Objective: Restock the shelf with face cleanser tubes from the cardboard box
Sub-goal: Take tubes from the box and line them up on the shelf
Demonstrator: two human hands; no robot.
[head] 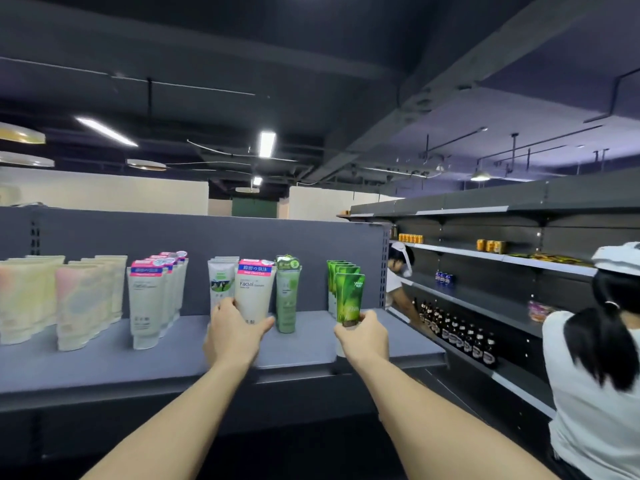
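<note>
Both arms fwd, left hand [232, 332] & right hand [364, 336] gripping

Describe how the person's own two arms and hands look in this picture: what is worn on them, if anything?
Both forearms are bare up to the picture's lower edge; no sleeves, gloves, watch, bracelets or rings are visible. The left hand and right hand show only their backs. No markings are visible; fingernails are too blurred to judge.

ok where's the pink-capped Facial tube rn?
Head view, centre of the grey shelf: the pink-capped Facial tube is upright in the left hand, between the white tube row and the pale green tube.
</note>
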